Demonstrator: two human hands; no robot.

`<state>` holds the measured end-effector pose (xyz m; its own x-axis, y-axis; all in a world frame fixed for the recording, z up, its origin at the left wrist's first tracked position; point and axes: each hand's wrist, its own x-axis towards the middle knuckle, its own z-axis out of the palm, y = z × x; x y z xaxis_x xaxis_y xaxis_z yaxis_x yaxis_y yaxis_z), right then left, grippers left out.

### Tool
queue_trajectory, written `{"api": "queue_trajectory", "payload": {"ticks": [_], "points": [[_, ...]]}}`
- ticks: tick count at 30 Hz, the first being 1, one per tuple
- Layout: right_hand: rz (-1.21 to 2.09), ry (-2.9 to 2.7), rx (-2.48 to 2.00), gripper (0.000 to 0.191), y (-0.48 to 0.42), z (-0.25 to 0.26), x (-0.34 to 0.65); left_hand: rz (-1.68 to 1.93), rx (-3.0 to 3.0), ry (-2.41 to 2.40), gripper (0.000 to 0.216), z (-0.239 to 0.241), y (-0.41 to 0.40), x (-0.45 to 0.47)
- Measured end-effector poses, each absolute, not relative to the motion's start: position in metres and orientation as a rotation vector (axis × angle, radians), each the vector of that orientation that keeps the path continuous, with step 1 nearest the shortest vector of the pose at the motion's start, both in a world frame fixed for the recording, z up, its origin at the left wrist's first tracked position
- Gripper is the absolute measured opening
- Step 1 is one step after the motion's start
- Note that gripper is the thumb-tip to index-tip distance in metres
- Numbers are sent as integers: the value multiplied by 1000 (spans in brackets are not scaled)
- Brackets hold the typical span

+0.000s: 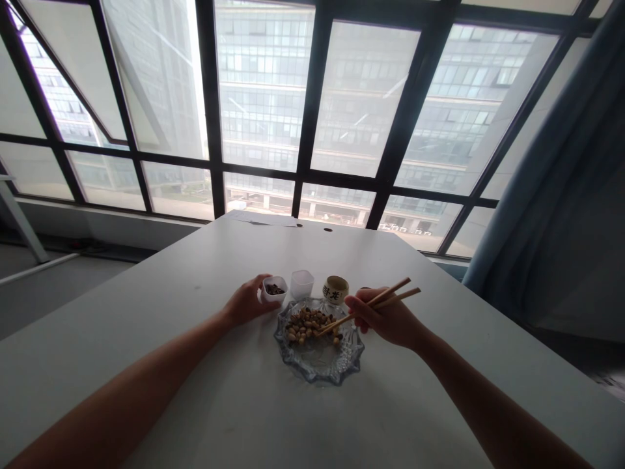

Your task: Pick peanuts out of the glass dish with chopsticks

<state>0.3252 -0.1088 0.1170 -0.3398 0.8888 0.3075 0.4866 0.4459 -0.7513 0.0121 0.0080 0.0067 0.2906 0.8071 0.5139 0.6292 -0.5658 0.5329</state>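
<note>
My left hand (248,301) is closed around the side of a small white plastic cup (274,298), which holds dark seeds (275,289). Wooden chopsticks (390,294) are gripped in my right hand (383,317), their tips down among nuts (310,324) in a scalloped glass dish (319,371). The nuts lie heaped toward the dish's far side, some darker bits among them. Just behind the dish stands a second white cup (302,284), its inside hard to make out. Beside it is a cream-coloured cup (336,289) with dark characters, close to my right hand.
All of this stands on a long white table (195,371) reaching to tall windows. Paper (263,218) lies at its far end near two dark round holes. A blue curtain (532,169) hangs at the right, and a white table leg (24,221) shows at the left.
</note>
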Motion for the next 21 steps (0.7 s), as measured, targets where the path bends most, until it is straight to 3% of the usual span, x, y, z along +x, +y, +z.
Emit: {"api": "queue_trajectory", "payload": {"ticks": [10,21], "points": [[832,-1889,-1143,53,-107,115,326,1145,2335,1318,69,8,7,12],[1058,-1101,-1078,48,-73,112,353,1165,2346,1286,67,5,10,11]]}}
